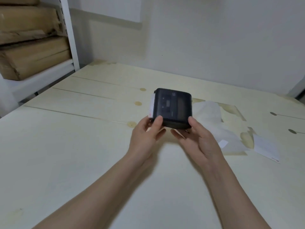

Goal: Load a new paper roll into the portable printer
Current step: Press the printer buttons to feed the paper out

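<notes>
A small black portable printer (173, 107) is held above the middle of the pale table (82, 138), its lid closed and its top face with buttons and a small display toward me. A strip of white paper (151, 106) with a red mark sticks out of its left side. My left hand (146, 136) grips the printer's near left corner, thumb on top. My right hand (198, 138) holds the near right corner, thumb on the edge and fingers underneath. The paper roll itself is hidden inside.
Crumpled clear wrapping (212, 123) lies on the table just right of the printer. A white paper slip (266, 148) rests farther right. A white shelf post (70, 32) with brown cardboard packages (31, 47) stands at the back left. A white wall runs behind.
</notes>
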`<state>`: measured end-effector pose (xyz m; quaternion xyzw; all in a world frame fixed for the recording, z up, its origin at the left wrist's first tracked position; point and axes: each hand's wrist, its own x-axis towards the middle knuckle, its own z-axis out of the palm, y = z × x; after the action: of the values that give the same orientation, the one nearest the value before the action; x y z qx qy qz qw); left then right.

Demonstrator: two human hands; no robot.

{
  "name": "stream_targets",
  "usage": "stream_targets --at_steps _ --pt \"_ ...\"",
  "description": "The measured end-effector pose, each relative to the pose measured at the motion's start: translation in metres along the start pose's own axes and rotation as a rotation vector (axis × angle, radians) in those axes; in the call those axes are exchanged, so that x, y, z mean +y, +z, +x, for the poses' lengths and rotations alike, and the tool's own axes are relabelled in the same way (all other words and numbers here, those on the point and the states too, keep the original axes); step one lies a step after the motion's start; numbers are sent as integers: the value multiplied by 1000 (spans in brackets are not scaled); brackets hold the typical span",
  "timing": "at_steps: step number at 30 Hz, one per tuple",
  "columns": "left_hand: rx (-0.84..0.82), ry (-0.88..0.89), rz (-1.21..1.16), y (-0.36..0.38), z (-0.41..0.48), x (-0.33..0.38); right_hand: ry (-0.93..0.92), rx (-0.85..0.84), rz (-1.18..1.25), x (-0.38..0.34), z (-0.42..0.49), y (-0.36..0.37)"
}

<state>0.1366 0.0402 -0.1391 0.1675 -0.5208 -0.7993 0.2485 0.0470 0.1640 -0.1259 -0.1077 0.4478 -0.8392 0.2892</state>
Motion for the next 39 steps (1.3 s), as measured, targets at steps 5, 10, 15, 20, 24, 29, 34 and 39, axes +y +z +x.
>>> stream_targets --at_steps 5,10,15,20,24,29,34,39 --pt "-117 142 101 -18 8 19 -24 46 -113 -9 3 6" --pt "-93 187 190 -13 4 11 -203 318 -479 -6 -5 15" --pt "-81 381 272 -4 -17 11 -493 295 -701 8 -18 18" --pt "-128 633 333 -4 -33 16 -695 258 -618 15 -25 20" --pt "-79 667 340 -4 -32 18 -733 274 -645 17 -22 18" --pt "-60 618 287 -1 -35 19 -742 309 -662 15 -19 18" --pt "-132 356 219 -8 -26 23 -561 375 -609 -4 -17 11" --pt "-79 256 282 -10 -19 38 -507 355 -637 -14 -17 8"
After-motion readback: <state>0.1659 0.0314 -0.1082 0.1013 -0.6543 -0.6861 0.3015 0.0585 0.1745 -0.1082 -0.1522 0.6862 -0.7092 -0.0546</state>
